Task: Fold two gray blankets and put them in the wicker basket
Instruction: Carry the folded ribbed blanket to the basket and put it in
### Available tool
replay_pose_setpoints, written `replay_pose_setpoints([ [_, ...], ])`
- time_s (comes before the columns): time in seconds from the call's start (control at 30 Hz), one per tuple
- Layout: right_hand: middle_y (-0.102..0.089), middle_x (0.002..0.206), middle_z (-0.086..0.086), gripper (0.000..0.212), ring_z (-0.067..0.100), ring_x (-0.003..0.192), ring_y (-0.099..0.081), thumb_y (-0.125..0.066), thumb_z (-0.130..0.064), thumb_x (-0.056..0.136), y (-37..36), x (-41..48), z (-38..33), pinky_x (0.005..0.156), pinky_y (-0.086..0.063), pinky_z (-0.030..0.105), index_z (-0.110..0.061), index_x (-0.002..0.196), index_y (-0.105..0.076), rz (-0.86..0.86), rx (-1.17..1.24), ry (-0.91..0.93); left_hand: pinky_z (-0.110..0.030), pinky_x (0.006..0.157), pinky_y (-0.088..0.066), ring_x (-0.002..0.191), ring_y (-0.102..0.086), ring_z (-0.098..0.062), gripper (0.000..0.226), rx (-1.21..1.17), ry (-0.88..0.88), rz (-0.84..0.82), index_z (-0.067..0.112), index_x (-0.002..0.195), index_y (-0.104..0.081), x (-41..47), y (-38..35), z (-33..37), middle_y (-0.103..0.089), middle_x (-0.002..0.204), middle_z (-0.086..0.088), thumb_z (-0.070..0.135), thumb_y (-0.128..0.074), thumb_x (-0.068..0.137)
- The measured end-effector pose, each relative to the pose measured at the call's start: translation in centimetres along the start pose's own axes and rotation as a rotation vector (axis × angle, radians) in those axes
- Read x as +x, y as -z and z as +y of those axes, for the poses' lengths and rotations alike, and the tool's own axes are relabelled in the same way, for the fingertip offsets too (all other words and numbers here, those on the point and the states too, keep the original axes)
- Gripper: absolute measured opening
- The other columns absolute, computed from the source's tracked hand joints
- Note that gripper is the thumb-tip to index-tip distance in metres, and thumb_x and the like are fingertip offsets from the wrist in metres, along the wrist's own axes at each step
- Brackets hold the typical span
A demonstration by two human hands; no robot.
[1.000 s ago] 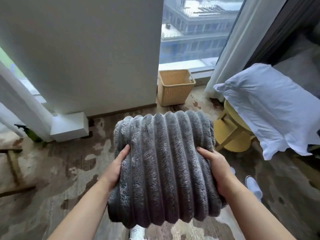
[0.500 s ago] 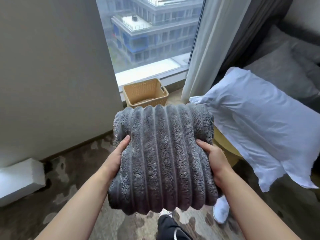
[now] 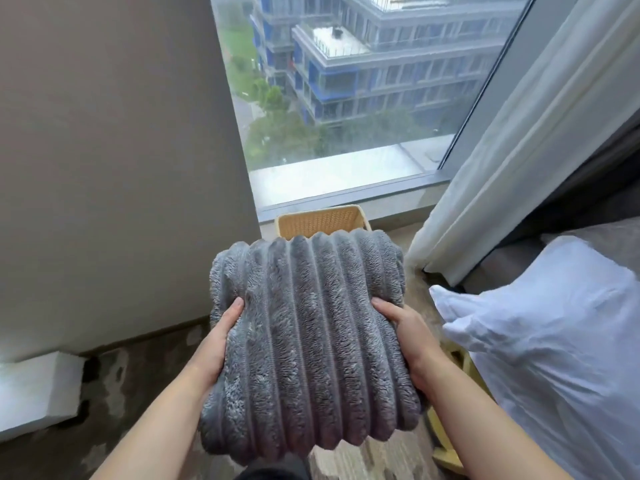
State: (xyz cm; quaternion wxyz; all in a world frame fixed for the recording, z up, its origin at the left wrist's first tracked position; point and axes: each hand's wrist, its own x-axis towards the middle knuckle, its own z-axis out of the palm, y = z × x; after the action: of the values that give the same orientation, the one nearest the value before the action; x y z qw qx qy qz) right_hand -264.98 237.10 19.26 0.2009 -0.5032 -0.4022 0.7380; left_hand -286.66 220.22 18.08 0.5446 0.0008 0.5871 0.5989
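A folded gray ribbed blanket [image 3: 308,344] is held up in front of me, thick and square. My left hand [image 3: 216,344] grips its left side and my right hand [image 3: 408,337] grips its right side, thumbs on top. Just beyond the blanket's far edge, the wicker basket [image 3: 322,221] stands on the floor under the window; only its back rim and inner wall show, the rest is hidden by the blanket. Only this one gray blanket is in view.
A gray wall [image 3: 114,168] runs along the left, with a white block [image 3: 38,393] at its base. White curtains [image 3: 512,161] hang at the right. A white pillow [image 3: 554,348] lies on a yellow stool [image 3: 453,410] close to my right arm.
I have moved toward the window with the blanket in both hands. The basket has come closer and is now mostly hidden behind the blanket; the pillow has shifted to the right edge.
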Motion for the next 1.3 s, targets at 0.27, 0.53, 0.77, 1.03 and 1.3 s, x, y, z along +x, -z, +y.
replay_pose_setpoints([
  [0.27,-0.071,0.110,0.017,0.034,0.036,0.102,-0.067,-0.060,-0.019,0.085,0.4,16.1,-7.5,0.093,-0.051,0.050,-0.011,0.118,-0.065,0.087,0.027,-0.115,-0.047,0.112,-0.033,0.117,-0.060,-0.026,0.089,0.208,0.079,-0.067,0.024,0.120,-0.067,19.5,-4.6,7.7,-0.067,0.122,-0.004,0.076,-0.075,0.048],
  [0.53,-0.075,0.091,0.010,0.027,0.024,0.077,-0.072,-0.060,-0.020,0.071,4.9,29.1,-15.5,0.068,-0.053,0.030,-0.011,0.092,-0.074,0.007,-0.164,-0.344,-0.045,0.110,-0.037,0.117,-0.060,-0.022,0.089,0.262,0.120,-0.075,0.025,0.122,-0.065,31.1,-12.1,12.4,-0.067,0.122,0.001,0.078,-0.072,0.051],
  [0.77,-0.073,0.090,0.018,0.028,0.031,0.074,-0.071,-0.059,-0.017,0.063,6.2,43.7,-17.8,0.063,-0.057,0.034,-0.006,0.084,-0.075,-0.077,-0.154,-0.338,-0.039,0.099,-0.047,0.100,-0.069,-0.015,0.067,0.160,-0.070,0.135,0.022,0.119,-0.065,39.4,-16.7,12.4,-0.073,0.107,0.004,0.063,-0.071,0.066],
  [1.03,-0.073,0.083,0.012,0.033,0.027,0.074,-0.070,-0.060,-0.013,0.055,6.4,60.8,-9.5,0.058,-0.056,0.033,-0.008,0.085,-0.072,-0.073,-0.107,-0.187,-0.036,0.076,-0.057,0.104,-0.066,-0.032,0.051,-0.151,-0.037,0.237,0.010,0.116,-0.068,55.4,-12.9,4.4,-0.069,0.114,-0.017,0.035,-0.065,0.071],
  [1.3,-0.071,0.072,0.011,0.018,0.028,0.064,-0.069,-0.055,-0.019,0.070,6.4,69.4,5.8,0.063,-0.056,0.040,-0.010,0.080,-0.067,0.067,-0.103,-0.406,-0.043,0.096,-0.048,0.102,-0.068,-0.026,0.046,-0.060,0.058,0.233,0.015,0.114,-0.068,68.0,-5.6,-5.1,-0.072,0.110,-0.009,0.034,-0.065,0.073],
])
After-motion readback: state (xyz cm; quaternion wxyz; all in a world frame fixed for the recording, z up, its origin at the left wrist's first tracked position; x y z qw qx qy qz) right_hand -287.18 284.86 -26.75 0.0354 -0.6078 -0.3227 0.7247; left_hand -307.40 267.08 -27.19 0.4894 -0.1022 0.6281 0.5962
